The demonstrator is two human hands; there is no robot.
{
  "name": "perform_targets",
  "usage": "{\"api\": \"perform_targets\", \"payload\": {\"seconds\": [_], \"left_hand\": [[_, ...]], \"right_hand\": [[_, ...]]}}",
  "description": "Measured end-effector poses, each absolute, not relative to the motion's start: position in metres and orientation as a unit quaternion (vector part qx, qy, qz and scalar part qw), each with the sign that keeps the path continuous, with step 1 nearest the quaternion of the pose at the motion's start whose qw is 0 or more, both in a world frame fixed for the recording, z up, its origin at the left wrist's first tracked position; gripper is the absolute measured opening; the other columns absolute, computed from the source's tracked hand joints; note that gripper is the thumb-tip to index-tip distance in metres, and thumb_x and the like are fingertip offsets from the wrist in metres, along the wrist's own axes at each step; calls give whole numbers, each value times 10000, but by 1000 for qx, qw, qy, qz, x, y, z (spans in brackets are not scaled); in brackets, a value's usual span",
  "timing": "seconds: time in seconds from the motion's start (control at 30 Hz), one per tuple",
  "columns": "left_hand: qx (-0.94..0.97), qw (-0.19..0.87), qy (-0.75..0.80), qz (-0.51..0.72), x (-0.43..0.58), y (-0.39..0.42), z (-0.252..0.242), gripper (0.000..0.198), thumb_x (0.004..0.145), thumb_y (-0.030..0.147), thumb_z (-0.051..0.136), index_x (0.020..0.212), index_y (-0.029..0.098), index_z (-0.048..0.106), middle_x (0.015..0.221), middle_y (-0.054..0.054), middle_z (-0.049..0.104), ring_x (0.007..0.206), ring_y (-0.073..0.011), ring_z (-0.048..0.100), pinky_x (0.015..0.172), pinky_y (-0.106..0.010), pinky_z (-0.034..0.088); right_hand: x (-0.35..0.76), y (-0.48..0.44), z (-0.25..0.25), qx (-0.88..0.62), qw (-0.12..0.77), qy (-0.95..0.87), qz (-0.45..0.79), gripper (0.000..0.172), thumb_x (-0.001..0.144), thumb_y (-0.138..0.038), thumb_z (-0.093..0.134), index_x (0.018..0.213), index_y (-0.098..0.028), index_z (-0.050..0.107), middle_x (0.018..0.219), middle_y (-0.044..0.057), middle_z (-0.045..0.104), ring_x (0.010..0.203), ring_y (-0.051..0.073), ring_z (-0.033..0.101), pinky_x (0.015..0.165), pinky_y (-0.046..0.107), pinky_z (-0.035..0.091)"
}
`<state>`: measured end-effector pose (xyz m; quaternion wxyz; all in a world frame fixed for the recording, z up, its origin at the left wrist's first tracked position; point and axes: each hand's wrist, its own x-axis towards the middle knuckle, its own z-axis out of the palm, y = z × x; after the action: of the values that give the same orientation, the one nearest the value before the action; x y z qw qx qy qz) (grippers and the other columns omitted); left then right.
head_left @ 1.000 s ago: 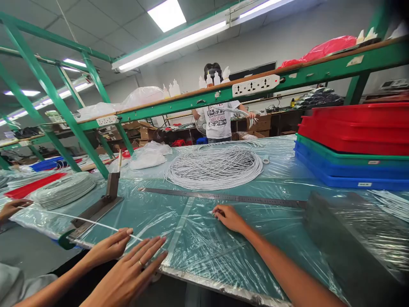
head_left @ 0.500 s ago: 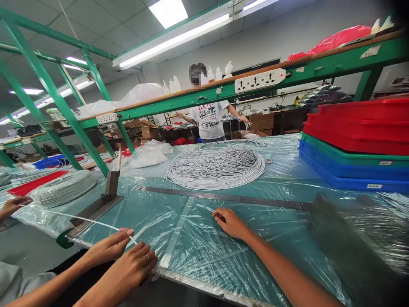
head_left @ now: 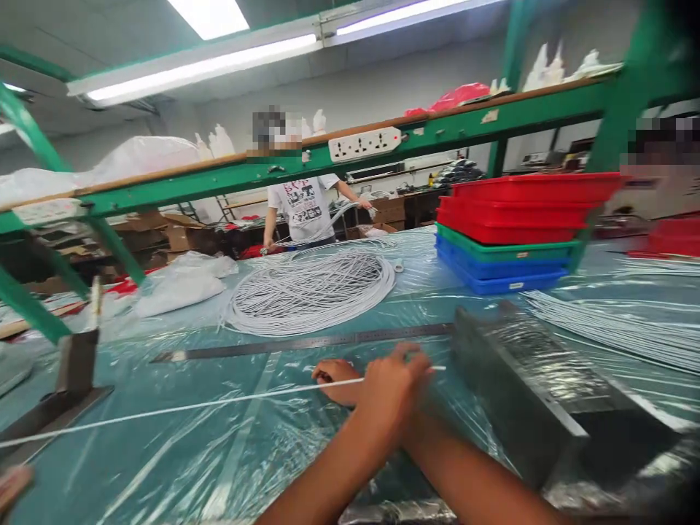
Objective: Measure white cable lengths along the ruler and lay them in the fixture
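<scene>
A thin white cable (head_left: 180, 407) stretches low over the plastic-covered green table (head_left: 164, 467) from the left edge to a free end near a wrapped metal block (head_left: 525, 372). My left hand (head_left: 391, 386) reaches across my right arm and is closed on the cable close to that end. My right hand (head_left: 331, 378) lies just behind it with curled fingers, pinching the same cable against the table. A long steel ruler (head_left: 306, 341) lies flat just beyond both hands.
A big coil of white cable (head_left: 311, 292) lies behind the ruler. Red, green and blue trays (head_left: 519, 226) are stacked at the right, with cut cable lengths (head_left: 612, 324) beside them. A metal stand (head_left: 71, 372) is at the left. A person (head_left: 303, 208) stands across the table. Another person's blurred hand (head_left: 11, 488) shows at the bottom left.
My left hand has swept from the table's near left edge to the right, drawing the cable across over my right hand. The view has swung to the right.
</scene>
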<state>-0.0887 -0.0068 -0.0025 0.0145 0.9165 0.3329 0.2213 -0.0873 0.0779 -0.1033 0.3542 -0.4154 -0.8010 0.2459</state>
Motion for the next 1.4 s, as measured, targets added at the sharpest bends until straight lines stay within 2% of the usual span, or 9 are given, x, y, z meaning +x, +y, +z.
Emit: {"api": "perform_targets", "payload": {"seconds": [0.07,0.17,0.23,0.33,0.57,0.67,0.83,0.93,1.4], "left_hand": [[930,32,302,207,-47,-3,8,136,988,209,503,1029,177,628,1057,-73,579,886,-213,597,782,-291,520],[945,61,263,187,-16,3,19,75,958,185,537,965,153,605,1021,-42,595,895,-242,604,804,-347,529],[948,81,246,185,-10,8,21,48,948,175,549,933,155,590,976,-14,606,904,-242,604,824,-360,529],[950,110,227,185,-13,14,19,38,950,177,562,916,165,576,982,13,611,919,-230,603,853,-361,523],[941,178,183,224,-15,16,8,52,935,139,571,886,138,556,1066,-20,605,988,-229,593,956,-381,497],[944,148,182,231,-12,13,2,62,943,173,540,900,128,535,1016,-38,603,915,-238,610,894,-411,537],[952,104,205,200,-11,8,0,127,938,248,529,984,130,520,1143,-61,564,851,-265,617,743,-445,582],[952,93,208,202,-10,6,-2,147,948,286,486,964,141,505,1061,-54,575,797,-258,613,677,-425,588],[960,40,188,202,-10,7,-5,159,925,320,473,949,164,447,982,-36,546,611,-217,555,450,-317,455]], "right_hand": [[-87,79,-102,-412,335,-813,239,280,928,-356,576,1108,-143,605,1083,68,627,936,184,623,820,385,540],[-85,81,-101,-415,328,-819,223,129,897,-204,568,984,-146,644,952,36,665,855,154,627,808,313,508],[-84,82,-102,-418,332,-818,216,164,829,-114,541,929,-167,660,901,18,684,809,139,625,768,244,472],[-84,85,-105,-415,340,-816,217,210,762,-119,532,905,-197,665,914,1,698,823,143,631,736,206,441],[-85,88,-109,-406,342,-819,216,256,746,-105,504,917,-188,676,903,12,702,801,147,633,746,205,436],[-84,86,-107,-401,338,-825,211,255,766,-95,495,925,-179,676,905,25,696,829,152,630,774,211,434],[-84,81,-106,-404,332,-827,205,241,799,-110,491,947,-191,664,884,22,671,805,151,609,753,224,422],[-85,81,-105,-406,326,-828,206,241,807,-103,480,944,-196,655,856,17,653,792,148,596,739,230,409],[-86,74,-98,-423,306,-818,240,221,846,-125,467,949,-210,643,959,36,643,888,177,589,779,265,405]]}}
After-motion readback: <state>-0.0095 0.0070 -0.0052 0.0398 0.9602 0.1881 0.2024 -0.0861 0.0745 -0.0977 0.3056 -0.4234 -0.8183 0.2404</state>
